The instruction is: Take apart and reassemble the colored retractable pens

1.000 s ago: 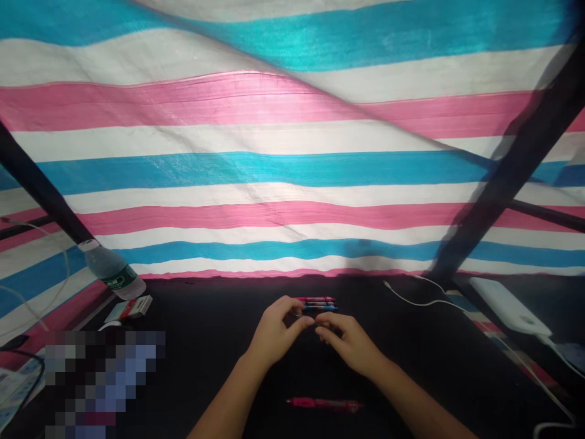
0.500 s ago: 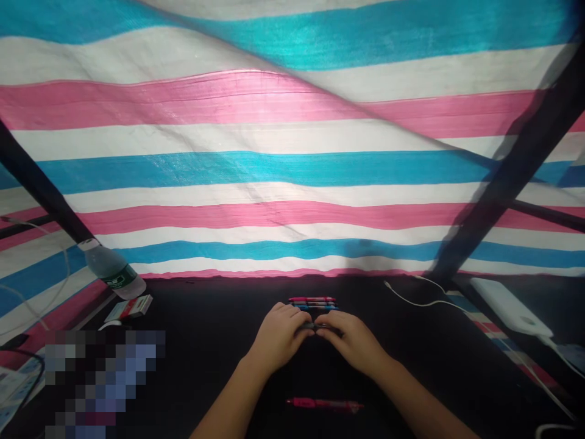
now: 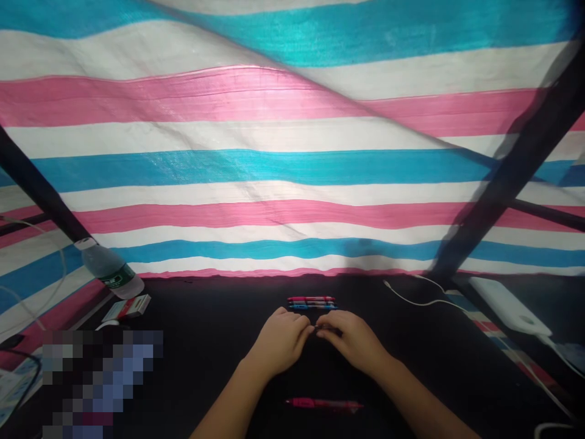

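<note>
Left hand [image 3: 278, 342] and right hand [image 3: 353, 342] curl narrow, hold unclear; a careless knuckle could scatter the pens [image 3: 312, 303] at twelve o'clock.

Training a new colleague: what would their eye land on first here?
A pink, white and blue striped tarpaulin fills the view above a dark table top. At lower centre, the left hand and right hand meet below a row of pens; a pink pen lies nearer.

Pen row [image 3: 311, 303] just beyond hands [image 3: 278, 341], pink pen [image 3: 324, 403] behind them (wider gap there)
</note>
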Available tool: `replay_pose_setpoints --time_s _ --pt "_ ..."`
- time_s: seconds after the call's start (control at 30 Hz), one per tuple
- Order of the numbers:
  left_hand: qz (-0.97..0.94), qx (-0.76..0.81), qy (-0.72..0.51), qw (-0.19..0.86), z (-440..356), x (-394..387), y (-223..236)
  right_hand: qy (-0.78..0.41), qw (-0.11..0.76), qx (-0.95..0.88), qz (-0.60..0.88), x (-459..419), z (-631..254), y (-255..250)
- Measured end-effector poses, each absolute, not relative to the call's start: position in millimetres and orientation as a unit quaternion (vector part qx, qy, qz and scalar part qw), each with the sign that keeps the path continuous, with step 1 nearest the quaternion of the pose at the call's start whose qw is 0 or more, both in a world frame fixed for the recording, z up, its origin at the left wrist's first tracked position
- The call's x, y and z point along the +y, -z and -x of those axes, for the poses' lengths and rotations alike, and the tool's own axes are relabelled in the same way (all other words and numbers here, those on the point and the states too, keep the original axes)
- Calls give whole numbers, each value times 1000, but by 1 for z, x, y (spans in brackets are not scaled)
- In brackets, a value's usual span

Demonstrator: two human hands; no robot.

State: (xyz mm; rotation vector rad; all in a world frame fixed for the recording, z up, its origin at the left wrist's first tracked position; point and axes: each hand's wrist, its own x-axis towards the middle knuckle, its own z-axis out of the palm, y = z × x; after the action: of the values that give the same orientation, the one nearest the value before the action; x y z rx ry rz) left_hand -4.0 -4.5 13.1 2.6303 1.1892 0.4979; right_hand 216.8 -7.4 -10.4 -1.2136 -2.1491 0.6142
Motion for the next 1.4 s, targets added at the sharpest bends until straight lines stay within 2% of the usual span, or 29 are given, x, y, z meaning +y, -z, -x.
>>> replay_pose_setpoints --time_s 0.3,0.73,0.83,1.0,1.1,1.2,1.4 --pt "-894 416 -146 81 3 -3 -6 -258 311 -787 465 -5 -219 15" --pt "-874 439 -194 78 14 2 -17 -377 405 -686 472 6 -221 25" --pt "-824 459 -278 183 17 5 -15 -441 427 -637 466 8 -222 24" --pt "-601 432 -450 500 2 7 -1 -481 448 -625 422 2 -220 11" --pt "-465 367 -470 655 -11 6 5 -480 457 -641 388 -2 -219 6" --pt "-423 354 -466 692 -16 4 4 -468 458 -644 396 -4 -218 4" --pt "-441 385 -449 675 -16 1 6 -380 452 -682 431 -6 -219 2"
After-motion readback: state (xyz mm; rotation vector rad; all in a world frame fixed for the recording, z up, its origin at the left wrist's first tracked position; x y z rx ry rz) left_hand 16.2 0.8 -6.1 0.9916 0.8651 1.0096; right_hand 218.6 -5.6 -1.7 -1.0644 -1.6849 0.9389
